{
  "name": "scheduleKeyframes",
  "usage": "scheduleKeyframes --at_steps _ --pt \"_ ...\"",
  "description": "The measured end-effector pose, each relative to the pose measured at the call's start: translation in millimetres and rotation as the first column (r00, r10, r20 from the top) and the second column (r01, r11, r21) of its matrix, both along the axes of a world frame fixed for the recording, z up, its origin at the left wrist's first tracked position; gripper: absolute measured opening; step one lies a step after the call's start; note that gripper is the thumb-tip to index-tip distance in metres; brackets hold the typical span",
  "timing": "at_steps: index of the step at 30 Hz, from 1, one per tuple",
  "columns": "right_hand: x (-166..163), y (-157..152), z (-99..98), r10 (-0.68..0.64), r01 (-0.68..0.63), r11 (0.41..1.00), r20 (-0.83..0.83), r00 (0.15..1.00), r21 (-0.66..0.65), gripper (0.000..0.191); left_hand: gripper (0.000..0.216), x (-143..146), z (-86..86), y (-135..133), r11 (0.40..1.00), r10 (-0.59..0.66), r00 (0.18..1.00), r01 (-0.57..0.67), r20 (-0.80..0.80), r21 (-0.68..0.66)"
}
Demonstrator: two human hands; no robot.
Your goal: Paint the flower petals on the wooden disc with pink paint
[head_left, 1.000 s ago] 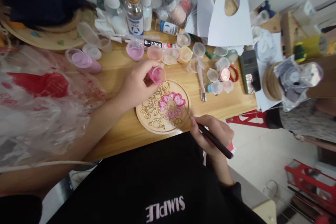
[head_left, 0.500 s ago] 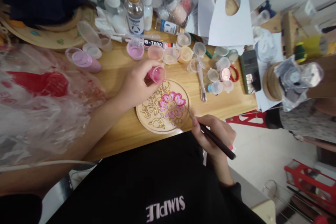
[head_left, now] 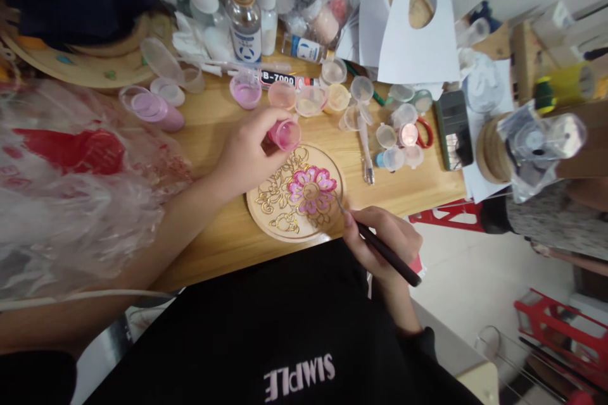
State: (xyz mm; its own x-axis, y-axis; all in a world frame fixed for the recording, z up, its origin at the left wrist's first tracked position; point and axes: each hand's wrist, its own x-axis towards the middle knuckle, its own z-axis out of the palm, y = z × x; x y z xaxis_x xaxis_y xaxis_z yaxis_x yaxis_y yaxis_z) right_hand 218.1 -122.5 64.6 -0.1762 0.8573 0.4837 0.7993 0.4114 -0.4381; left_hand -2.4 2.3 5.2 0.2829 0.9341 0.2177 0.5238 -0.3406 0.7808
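My left hand [head_left: 251, 149] is closed round a small clear cup of pink paint [head_left: 287, 135], tilted above the upper edge of a round wooden plaque [head_left: 266, 230]. Gold raised outlines of flowers and leaves cover the plaque. Its large flower [head_left: 312, 190] has petals coloured dark pink and lilac, around a bare centre. In my right hand [head_left: 382, 237] is a thin metal-tipped tool with a dark handle [head_left: 389, 255], held like a pen. The tool's fine tip is at the flower's right side; whether it touches the surface I cannot tell.
Behind the plaque stand several small paint cups [head_left: 310, 101], a glue tube [head_left: 280, 80] and bottles [head_left: 244, 19]. A brush-like pen [head_left: 367, 158] and a phone [head_left: 453, 130] lie to the right. Crumpled plastic bags [head_left: 76, 202] cover the left side. The table's front edge meets my black top [head_left: 266, 323].
My right hand and the tool have shifted slightly left, the tip staying by the flower's right petals. My left hand and the cup look unmoved.
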Motion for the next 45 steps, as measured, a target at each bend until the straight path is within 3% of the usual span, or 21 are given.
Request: scheduleKeyframes --at_steps 23,35,45 --pt "9.9 0.5 1.3 -0.079 0.076 0.996 0.063 0.995 0.052 0.017 0.019 -0.1 0.8 -0.6 1.0 0.005 1.0 -0.005 -0.004 0.017" --pt "9.9 0.5 1.0 -0.047 0.045 0.999 0.048 0.998 0.027 0.017 0.018 -0.3 -1.9 0.1 0.998 -0.021 0.998 0.018 0.052 0.063" --pt "5.3 -1.4 2.2 -0.027 0.028 1.0 0.038 0.999 -0.002 0.02 0.02 -0.4 0.7 -0.8 1.0 0.003 1.0 -0.003 -0.006 0.01"
